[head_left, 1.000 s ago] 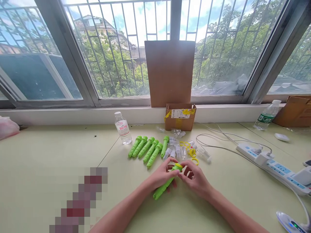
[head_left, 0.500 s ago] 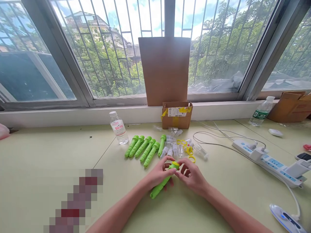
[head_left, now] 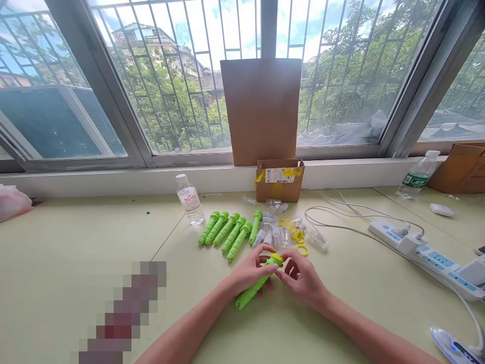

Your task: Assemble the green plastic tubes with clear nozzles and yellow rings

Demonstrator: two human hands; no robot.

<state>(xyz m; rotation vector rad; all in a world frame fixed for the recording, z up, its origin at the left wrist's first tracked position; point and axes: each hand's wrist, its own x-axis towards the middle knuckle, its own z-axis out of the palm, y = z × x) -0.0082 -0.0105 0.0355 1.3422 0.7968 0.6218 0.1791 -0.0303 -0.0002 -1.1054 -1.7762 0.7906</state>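
Your left hand is curled around a green tube, just above the table or on it; I can't tell which. The tube leans, with its top up near your right hand. That hand is half open, with bent fingers. Its pointing finger seems to touch the yellow ring on the tube's top, but I can't tell if it pinches it. You look to be fitting that ring around the neck. The next move calls for a steady left hand and a gentle, even push from your right fingertips. Past your hands lie more yellow rings, clear plastic pieces and other green tubes.
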